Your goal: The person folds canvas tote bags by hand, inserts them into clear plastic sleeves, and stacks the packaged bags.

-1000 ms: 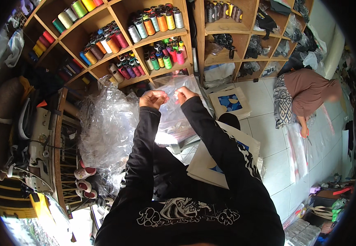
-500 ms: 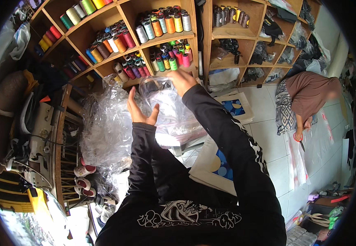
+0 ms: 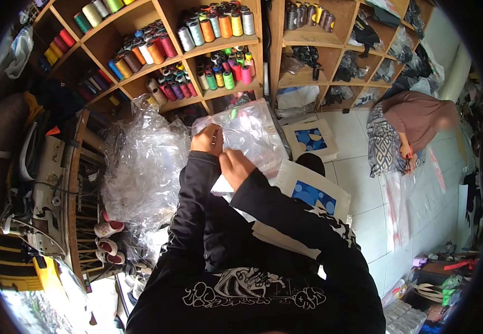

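A flat clear plastic bag (image 3: 255, 131) with a pinkish strip lies spread in front of me. My left hand (image 3: 207, 139) is closed at its near left corner, fingers curled on the film. Just below and to the right, my right hand (image 3: 235, 167) is closed too, its fingers bent down on the near edge of the same bag. The two hands almost touch. What lies under my fingertips is partly hidden. Right of the bag are cream cloth pieces with a blue pattern (image 3: 315, 196).
A heap of crumpled clear plastic (image 3: 144, 167) stands at my left, beside a sewing machine (image 3: 45, 183). Thread cones (image 3: 219, 26) fill the wooden shelves (image 3: 275, 55) ahead. On the tiled floor (image 3: 358, 167) at right, another person (image 3: 414, 122) bends over long plastic sheets.
Both hands have come down and nearer to me, from spread and raised to closed and close together. The clear bag now lies flatter. The other person's hands have shifted.
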A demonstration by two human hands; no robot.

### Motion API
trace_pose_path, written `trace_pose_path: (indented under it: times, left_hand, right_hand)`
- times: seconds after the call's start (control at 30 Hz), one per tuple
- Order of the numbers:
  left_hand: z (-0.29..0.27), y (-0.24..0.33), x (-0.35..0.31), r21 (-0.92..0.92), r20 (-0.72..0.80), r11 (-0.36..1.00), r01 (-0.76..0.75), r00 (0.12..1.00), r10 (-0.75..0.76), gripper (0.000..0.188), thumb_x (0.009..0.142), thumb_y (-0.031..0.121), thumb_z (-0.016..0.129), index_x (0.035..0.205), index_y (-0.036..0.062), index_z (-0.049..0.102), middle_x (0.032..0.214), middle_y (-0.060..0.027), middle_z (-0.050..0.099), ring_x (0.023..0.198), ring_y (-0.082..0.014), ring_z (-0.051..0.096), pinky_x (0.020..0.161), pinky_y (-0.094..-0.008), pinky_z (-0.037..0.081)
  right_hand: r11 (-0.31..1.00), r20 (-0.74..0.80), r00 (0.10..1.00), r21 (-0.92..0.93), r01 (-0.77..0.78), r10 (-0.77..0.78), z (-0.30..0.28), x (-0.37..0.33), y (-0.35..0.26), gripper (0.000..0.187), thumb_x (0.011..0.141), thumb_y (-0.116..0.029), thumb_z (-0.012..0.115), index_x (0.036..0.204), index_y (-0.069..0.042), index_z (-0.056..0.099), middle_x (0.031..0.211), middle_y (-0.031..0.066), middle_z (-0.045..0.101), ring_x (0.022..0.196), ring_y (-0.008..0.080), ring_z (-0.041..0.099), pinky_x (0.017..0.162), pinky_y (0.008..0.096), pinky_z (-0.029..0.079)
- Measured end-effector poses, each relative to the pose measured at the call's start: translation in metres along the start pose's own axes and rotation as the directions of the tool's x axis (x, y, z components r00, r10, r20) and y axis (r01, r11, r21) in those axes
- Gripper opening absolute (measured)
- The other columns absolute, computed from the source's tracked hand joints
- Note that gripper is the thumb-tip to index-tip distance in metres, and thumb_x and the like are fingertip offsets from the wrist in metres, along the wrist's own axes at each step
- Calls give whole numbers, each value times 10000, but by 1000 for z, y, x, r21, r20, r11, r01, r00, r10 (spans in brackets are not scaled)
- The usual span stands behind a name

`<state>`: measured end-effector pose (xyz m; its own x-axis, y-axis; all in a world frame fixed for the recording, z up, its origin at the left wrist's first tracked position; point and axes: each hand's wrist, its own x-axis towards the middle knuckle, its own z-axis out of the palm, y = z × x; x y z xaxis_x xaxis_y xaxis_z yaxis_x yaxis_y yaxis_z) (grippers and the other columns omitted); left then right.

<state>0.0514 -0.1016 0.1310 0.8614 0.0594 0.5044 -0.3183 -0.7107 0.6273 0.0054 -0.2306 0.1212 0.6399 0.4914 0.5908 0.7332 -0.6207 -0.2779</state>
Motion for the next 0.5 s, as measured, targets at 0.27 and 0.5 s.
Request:
trace_pose_path:
  times: [0.27, 0.5]
  left_hand:
    - [-1, 17, -6, -12, -77, 999, -35, 996, 34, 60, 805, 76, 599, 847, 33, 602, 784, -131, 634, 695, -253, 651, 600, -307, 507]
    - [-3, 17, -9, 32, -215, 996, -85, 972, 90, 94, 790, 20, 573, 882, 28, 591, 781, -111, 620, 700, -230, 648, 610, -300, 510]
  right_hand:
    - [920, -2, 1000, -392, -5, 5, 19, 18, 50, 331, 824, -170, 484, 1124, -36, 526, 1250, 142, 482, 1131, 284, 486, 973, 451, 329]
    - [878, 693, 555, -259, -403, 459, 2, 57, 38, 431, 796, -107, 512, 1223, -57, 483, 1161, 146, 555, 1014, 317, 556, 907, 415, 396]
